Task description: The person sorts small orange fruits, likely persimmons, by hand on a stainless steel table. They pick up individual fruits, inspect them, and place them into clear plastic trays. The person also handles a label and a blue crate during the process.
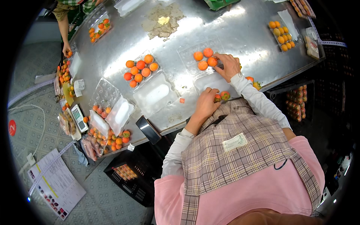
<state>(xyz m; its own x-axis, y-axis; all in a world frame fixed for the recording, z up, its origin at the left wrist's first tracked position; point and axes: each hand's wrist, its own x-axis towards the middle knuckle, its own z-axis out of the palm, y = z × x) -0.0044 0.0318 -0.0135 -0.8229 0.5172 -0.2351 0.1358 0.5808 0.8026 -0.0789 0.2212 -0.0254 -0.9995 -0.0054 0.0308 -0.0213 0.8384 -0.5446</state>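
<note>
An unfolded clear plastic clamshell box [184,60] lies on the metal table before me, with several orange fruits, maybe persimmons or tomatoes, in its far half. My right hand [229,66] has its thumb and fingers on the rightmost orange fruit [212,61] in that box. My left hand [206,102] is lower, by the table's near edge, its fingers curled beside two orange-red fruits with green calyxes [225,95]; whether it grips one I cannot tell. To the left, a second clamshell box [154,94] has its far half filled with orange fruits [141,64].
A black phone [148,129] lies at the near edge. Left stand more clamshells, loose fruits [118,141] and a white scale or calculator [79,118]. Another person's hand [67,49] touches fruit at the far left. A filled box [282,35] lies at the right.
</note>
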